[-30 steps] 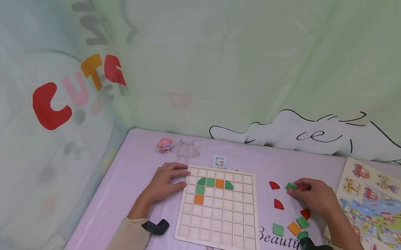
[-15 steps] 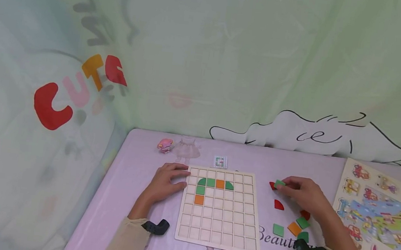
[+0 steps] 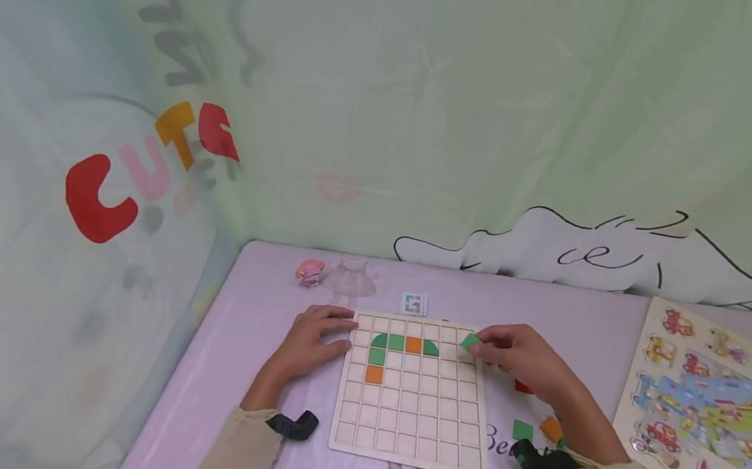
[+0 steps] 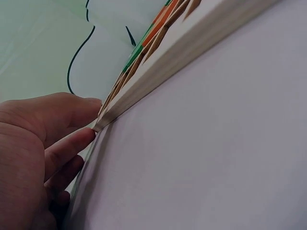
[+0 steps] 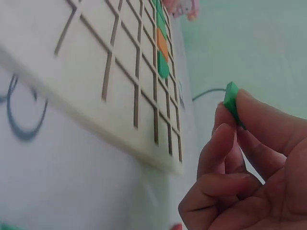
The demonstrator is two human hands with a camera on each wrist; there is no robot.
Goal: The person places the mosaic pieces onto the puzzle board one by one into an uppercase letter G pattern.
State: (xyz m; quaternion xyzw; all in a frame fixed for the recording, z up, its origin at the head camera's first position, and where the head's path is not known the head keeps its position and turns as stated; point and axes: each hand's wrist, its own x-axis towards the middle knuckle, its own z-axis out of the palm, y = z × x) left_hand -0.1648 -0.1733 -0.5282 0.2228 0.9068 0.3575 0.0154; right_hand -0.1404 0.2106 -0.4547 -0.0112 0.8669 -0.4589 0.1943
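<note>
Right hand (image 3: 529,358): grip closed, thumb and fingers pinching a green tile (image 3: 471,343), raised near 1 o'clock of the gridded board (image 3: 406,427). Left hand (image 3: 311,343): fingers relaxed, touching the board's 10 o'clock edge. Step, I judge: bringing the tile in; next move calls for squaring, then lowering.

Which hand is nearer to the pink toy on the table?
Left. In the head view, the left hand is below the pink toy; the right hand is farther right, by the grid board's right edge.
</note>
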